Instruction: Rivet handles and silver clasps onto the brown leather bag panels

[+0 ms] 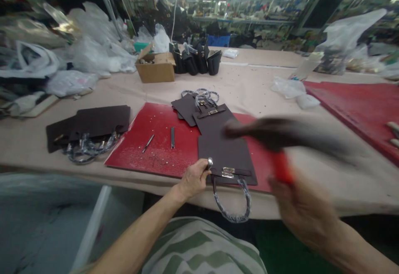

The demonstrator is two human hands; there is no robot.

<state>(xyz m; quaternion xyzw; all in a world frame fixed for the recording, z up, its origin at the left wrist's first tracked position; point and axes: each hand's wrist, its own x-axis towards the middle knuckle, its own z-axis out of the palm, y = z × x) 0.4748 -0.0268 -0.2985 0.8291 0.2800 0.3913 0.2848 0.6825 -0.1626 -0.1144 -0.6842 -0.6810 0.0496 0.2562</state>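
Note:
A dark brown leather panel (224,153) with gold clasp hardware (228,172) lies on a red mat (156,157), its plastic-wrapped handle (233,218) hanging over the table's front edge. At the panel's left side, my left hand (195,179) pinches a short metal tool (210,163) upright. Raised to the right, my right hand (299,199) grips the red handle of a hammer (280,135), blurred by motion. A pen-like tool (148,143) and a small metal bar (172,137) rest on the mat.
More brown panels (101,122) lie at the left and behind the mat's middle. A cardboard box (156,68) and black bags (199,60) stand further back. Plastic bags fill the back left; another red mat (358,103) is at the right.

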